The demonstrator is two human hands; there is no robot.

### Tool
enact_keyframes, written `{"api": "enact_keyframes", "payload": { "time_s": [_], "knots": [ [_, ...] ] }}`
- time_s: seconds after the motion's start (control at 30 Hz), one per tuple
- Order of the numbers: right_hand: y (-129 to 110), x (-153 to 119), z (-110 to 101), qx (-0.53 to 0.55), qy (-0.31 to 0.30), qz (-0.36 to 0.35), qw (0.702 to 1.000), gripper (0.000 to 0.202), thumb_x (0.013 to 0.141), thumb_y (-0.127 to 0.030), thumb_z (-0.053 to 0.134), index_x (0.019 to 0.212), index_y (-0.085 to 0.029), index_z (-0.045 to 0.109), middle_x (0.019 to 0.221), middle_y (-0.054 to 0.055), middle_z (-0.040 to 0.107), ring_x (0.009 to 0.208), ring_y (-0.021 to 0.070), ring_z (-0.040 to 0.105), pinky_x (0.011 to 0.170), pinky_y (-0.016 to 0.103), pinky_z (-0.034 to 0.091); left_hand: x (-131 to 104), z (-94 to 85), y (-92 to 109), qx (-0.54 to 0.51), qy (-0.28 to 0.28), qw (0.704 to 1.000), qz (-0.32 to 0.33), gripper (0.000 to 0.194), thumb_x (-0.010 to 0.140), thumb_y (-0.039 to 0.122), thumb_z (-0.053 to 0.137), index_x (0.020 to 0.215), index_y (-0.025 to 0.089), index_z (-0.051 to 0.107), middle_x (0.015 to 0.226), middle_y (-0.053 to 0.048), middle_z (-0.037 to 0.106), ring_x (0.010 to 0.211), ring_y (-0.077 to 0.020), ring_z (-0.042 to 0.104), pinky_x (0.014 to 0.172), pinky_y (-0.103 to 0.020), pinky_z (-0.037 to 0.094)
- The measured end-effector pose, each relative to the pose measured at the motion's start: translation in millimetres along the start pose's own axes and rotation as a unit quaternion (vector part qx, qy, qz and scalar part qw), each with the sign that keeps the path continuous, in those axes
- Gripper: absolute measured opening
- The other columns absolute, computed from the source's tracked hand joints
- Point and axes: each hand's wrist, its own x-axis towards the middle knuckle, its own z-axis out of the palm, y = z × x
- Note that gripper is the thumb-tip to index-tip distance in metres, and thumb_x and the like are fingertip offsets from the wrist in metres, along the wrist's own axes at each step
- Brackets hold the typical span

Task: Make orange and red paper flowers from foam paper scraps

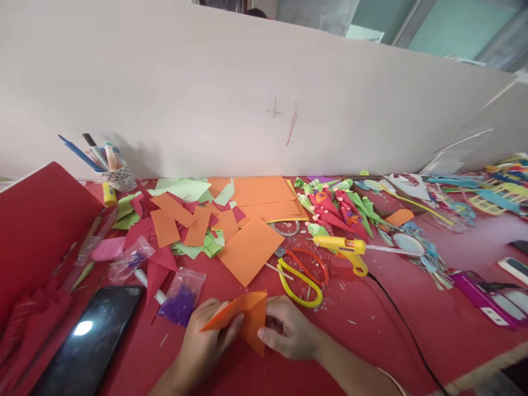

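A folded sheet of orange paper (253, 316) is held up between both hands near the table's front, its crease upright and its two flaps spread. On its left flap, my left hand (206, 330) pinches with the thumb on the near face and the fingers behind. My right hand (291, 328) grips the right edge, thumb in front and fingers curled. Just beyond the hands lies a flat orange paper square (251, 250). Scissors with yellow and red handles (303, 280) rest right of that square, beyond my right hand. A small bag of purple bits (179, 305) lies by my left hand.
A yellow glue gun (344, 250) with its black cord (406, 319) lies at right. Paper scraps (185, 220) and red and green paper cones (330, 206) stretch along the back. A phone (93, 335), a red folder (45, 225) and a pen cup (120, 179) are left.
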Motion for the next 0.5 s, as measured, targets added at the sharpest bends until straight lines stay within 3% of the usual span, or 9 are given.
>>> {"api": "enact_keyframes", "payload": {
  "time_s": [0.07, 0.17, 0.23, 0.3, 0.4, 0.5],
  "knots": [
    [0, -1, -2, -0.008, 0.007, -0.007, 1.0, 0.023, 0.078, -0.038, 0.041, 0.068, -0.018, 0.044, 0.054, -0.004, 0.033, 0.045, 0.0067, 0.031, 0.043, 0.019, 0.026, 0, -0.3, 2, -0.044, -0.03, 0.998, -0.043, 0.023, 0.083, 0.028, 0.043, 0.067, 0.016, 0.055, 0.058, 0.0, 0.06, 0.052, -0.0121, 0.055, 0.051, -0.02, 0.041],
    [-1, -2, -8, -0.022, 0.046, -0.025, 0.998, 0.022, 0.081, -0.035, 0.039, 0.093, -0.017, 0.046, 0.065, -0.001, 0.046, 0.052, 0.0103, 0.042, 0.048, 0.021, 0.036, 2, -0.6, 5, -0.138, -0.079, 0.979, -0.128, 0.022, 0.083, 0.029, 0.042, 0.078, 0.015, 0.058, 0.075, -0.003, 0.065, 0.066, -0.0147, 0.06, 0.06, -0.021, 0.045],
    [-1, -2, -14, -0.068, 0.107, -0.059, 0.99, 0.03, 0.082, -0.025, 0.038, 0.111, -0.017, 0.038, 0.084, 0.006, 0.053, 0.071, 0.0149, 0.051, 0.065, 0.027, 0.044, 4, -0.6, 7, -0.191, -0.107, 0.96, -0.177, 0.025, 0.083, 0.032, 0.041, 0.077, 0.013, 0.057, 0.075, -0.004, 0.065, 0.065, -0.0149, 0.059, 0.059, -0.021, 0.045],
    [-1, -1, -22, -0.136, 0.145, -0.114, 0.973, 0.04, 0.08, -0.013, 0.037, 0.12, -0.019, 0.032, 0.102, 0.01, 0.05, 0.09, 0.0179, 0.05, 0.08, 0.033, 0.042, 5, -0.6, 8, -0.24, -0.138, 0.937, -0.213, 0.029, 0.083, 0.036, 0.041, 0.07, 0.013, 0.054, 0.065, -0.003, 0.061, 0.056, -0.0131, 0.055, 0.052, -0.02, 0.042],
    [0, 1, -31, -0.217, 0.087, -0.188, 0.954, 0.047, 0.076, -0.003, 0.035, 0.117, -0.026, 0.041, 0.108, 0.008, 0.045, 0.094, 0.0165, 0.048, 0.081, 0.033, 0.043, 8, -1.9, 9, -0.317, -0.176, 0.896, -0.256, 0.032, 0.081, 0.04, 0.043, 0.064, 0.013, 0.051, 0.054, 0.0, 0.053, 0.048, -0.0099, 0.047, 0.045, -0.019, 0.037],
    [1, 2, -33, -0.243, 0.063, -0.201, 0.947, 0.045, 0.074, -0.002, 0.039, 0.109, -0.028, 0.051, 0.114, 0.007, 0.04, 0.1, 0.0164, 0.045, 0.083, 0.033, 0.043, 10, -4.9, 7, -0.377, -0.208, 0.856, -0.286, 0.031, 0.079, 0.041, 0.046, 0.073, 0.012, 0.055, 0.063, -0.002, 0.058, 0.056, -0.0116, 0.052, 0.052, -0.02, 0.041]
  ]
}}
